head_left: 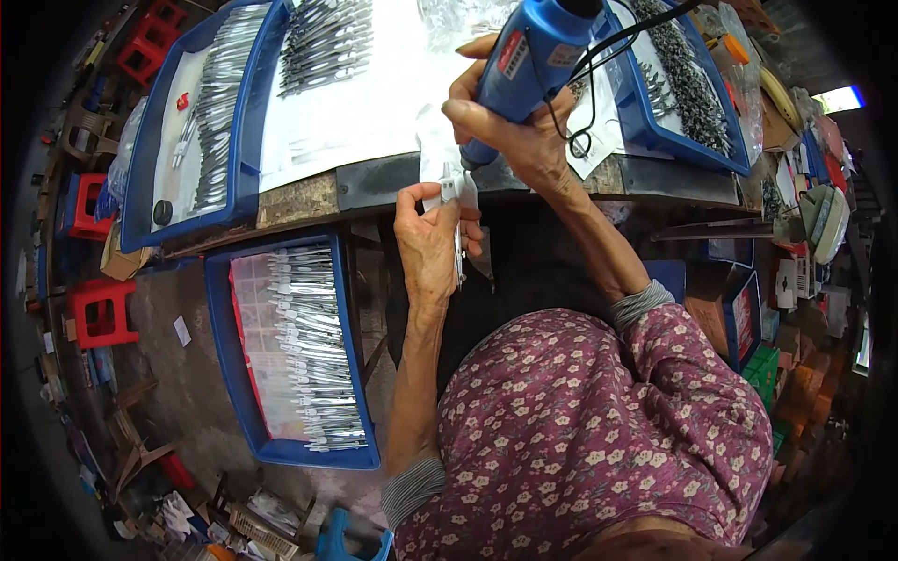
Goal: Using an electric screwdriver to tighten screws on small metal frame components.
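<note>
Past the floral shirt [599, 430], I see the left hand [430, 248] pinching a slim metal piece [449, 191] at the edge of the table [299, 199]. The right hand [524, 140] wraps firmly round a blue power tool [526, 70], its nose beside the piece; contact I can't tell. Beyond lies white paper [346, 131].

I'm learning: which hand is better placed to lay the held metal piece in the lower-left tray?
Probably the left hand: it holds the metal piece and is nearer that tray; the right hand grips a blue power tool.
</note>
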